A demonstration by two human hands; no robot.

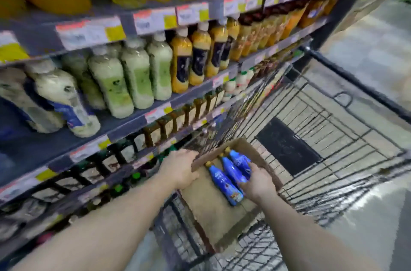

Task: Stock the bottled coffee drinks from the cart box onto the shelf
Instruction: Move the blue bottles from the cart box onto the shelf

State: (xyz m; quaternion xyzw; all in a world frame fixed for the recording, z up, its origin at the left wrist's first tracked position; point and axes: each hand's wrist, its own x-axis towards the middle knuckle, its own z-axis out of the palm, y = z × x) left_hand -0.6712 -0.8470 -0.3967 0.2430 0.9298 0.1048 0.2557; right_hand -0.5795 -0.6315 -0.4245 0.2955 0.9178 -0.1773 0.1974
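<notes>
Supermarket aisle, wire cart [322, 137] drawn up beside the drinks shelving [124, 128]: we steady the cardboard box [213, 215] by its left wall with our left hand [180, 168], fingers curled over the rim, likely so it stays put. Our right hand [258, 184] curls round the blue coffee bottles [229, 173], three lying side by side in the box, none yet shelved. Beyond, pale green and yellow bottles fill the rows; price tags [153, 19] blur past reading.
</notes>
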